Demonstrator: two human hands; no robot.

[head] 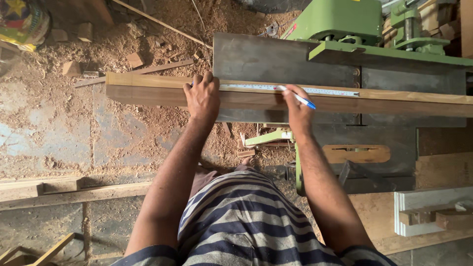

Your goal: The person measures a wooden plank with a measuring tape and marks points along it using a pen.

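A long wooden plank (148, 91) lies across the steel table of a green woodworking machine (340, 19), jutting out to the left over the floor. A tape measure (256, 87) is stretched along the plank's top edge. My left hand (202, 96) presses down on the plank and pins the tape's left part. My right hand (297, 106) grips a blue and white pen (303, 101), its tip against the plank just below the tape.
The floor (59, 128) is thick with sawdust, small wood offcuts (134, 59) and thin strips. Timber lengths (74, 194) lie at lower left. White boards and blocks (428, 212) sit at lower right. The machine's dark table (276, 61) fills the upper right.
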